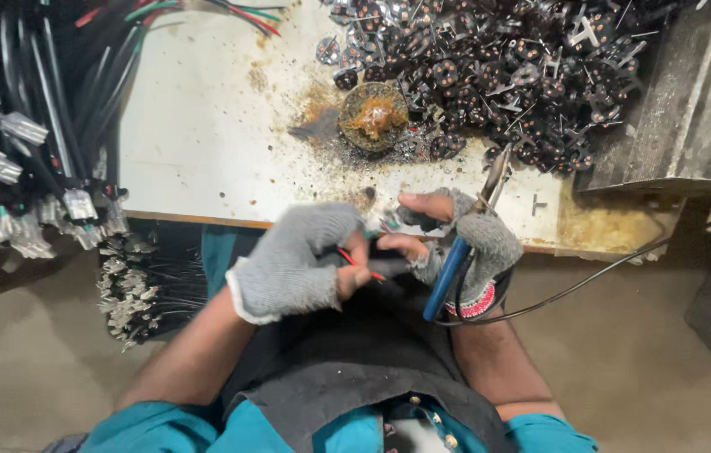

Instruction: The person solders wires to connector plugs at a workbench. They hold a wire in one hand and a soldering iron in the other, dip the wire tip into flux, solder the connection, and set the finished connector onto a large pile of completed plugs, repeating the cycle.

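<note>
Gripping tight, my left hand (297, 264) pinches the thin red wire (355, 262) between thumb and fingers, just below the tabletop (204, 134) edge. My right hand (460, 243) meets it there, its grip closed around blue-handled pliers (465, 243) whose tip points up toward the heap of small dark plug parts (523, 75). I see a round tin of brown paste (374, 116) beyond my hands, near the heap

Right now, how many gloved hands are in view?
2. The left hand pinches a red wire at the table edge; the right hand, beside it, holds blue-handled pliers. None seem hidden.
</note>
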The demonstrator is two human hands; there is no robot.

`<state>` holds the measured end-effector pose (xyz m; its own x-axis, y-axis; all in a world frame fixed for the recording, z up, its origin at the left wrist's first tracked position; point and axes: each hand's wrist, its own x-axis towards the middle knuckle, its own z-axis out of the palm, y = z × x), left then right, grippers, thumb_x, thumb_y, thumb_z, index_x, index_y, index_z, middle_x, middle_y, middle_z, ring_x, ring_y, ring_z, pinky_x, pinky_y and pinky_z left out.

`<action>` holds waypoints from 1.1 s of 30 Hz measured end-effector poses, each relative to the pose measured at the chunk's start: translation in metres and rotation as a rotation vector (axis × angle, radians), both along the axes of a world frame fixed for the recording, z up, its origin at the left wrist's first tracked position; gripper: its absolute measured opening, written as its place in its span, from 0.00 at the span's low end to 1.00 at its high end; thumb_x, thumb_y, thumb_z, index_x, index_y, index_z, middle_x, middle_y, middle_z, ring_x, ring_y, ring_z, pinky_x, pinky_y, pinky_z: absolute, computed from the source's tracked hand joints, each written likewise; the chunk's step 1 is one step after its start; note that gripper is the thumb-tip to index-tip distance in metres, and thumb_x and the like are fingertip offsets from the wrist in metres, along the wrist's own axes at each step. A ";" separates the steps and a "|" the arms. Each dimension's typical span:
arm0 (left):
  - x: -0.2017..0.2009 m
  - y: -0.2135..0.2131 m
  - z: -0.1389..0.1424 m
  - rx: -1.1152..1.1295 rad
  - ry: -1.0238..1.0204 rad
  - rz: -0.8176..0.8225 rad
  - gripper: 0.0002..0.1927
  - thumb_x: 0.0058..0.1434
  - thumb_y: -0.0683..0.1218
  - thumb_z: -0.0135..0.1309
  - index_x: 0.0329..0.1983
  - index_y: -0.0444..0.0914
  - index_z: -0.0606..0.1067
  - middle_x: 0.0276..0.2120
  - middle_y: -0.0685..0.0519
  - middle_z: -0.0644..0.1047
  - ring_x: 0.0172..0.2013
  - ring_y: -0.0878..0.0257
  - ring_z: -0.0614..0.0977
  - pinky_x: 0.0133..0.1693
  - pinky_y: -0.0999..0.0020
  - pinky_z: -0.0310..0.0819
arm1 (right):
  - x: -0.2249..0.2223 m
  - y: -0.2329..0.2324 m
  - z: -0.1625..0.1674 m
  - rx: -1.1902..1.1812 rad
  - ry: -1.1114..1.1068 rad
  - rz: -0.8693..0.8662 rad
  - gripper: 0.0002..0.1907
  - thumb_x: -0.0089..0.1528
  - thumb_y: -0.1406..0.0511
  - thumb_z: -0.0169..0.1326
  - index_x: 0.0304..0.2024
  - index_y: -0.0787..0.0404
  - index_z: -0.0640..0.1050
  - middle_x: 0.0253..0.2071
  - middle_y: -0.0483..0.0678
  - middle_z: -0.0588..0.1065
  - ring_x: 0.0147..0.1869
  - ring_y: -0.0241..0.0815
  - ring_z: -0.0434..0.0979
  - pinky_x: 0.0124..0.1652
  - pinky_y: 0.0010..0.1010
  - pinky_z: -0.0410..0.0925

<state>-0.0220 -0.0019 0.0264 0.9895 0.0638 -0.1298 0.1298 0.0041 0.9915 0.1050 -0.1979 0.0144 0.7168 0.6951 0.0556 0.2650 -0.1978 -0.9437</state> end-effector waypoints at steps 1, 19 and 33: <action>0.000 -0.006 -0.001 -0.060 0.022 -0.018 0.09 0.52 0.48 0.64 0.27 0.39 0.76 0.26 0.54 0.75 0.31 0.62 0.78 0.37 0.68 0.71 | -0.001 0.000 -0.001 0.047 0.092 0.012 0.17 0.59 0.64 0.69 0.47 0.62 0.80 0.39 0.48 0.78 0.43 0.40 0.81 0.41 0.29 0.75; 0.016 0.003 -0.004 0.631 -0.160 0.211 0.10 0.48 0.45 0.65 0.29 0.41 0.74 0.34 0.49 0.77 0.35 0.48 0.81 0.35 0.57 0.75 | -0.002 0.020 0.008 -0.311 -0.391 -0.015 0.13 0.55 0.61 0.69 0.40 0.57 0.82 0.31 0.49 0.80 0.35 0.51 0.82 0.35 0.36 0.71; 0.021 0.000 -0.030 0.760 -0.100 0.187 0.09 0.54 0.46 0.63 0.33 0.40 0.75 0.37 0.48 0.77 0.38 0.47 0.80 0.38 0.54 0.75 | 0.006 0.024 -0.003 -0.276 -0.430 0.093 0.12 0.58 0.65 0.69 0.44 0.56 0.83 0.33 0.51 0.80 0.36 0.52 0.82 0.37 0.37 0.72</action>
<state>-0.0012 -0.0019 -0.0035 0.9582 0.2659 0.1055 0.1037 -0.6667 0.7380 0.1112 -0.1738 0.0110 0.6038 0.7853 0.1367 0.6456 -0.3812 -0.6618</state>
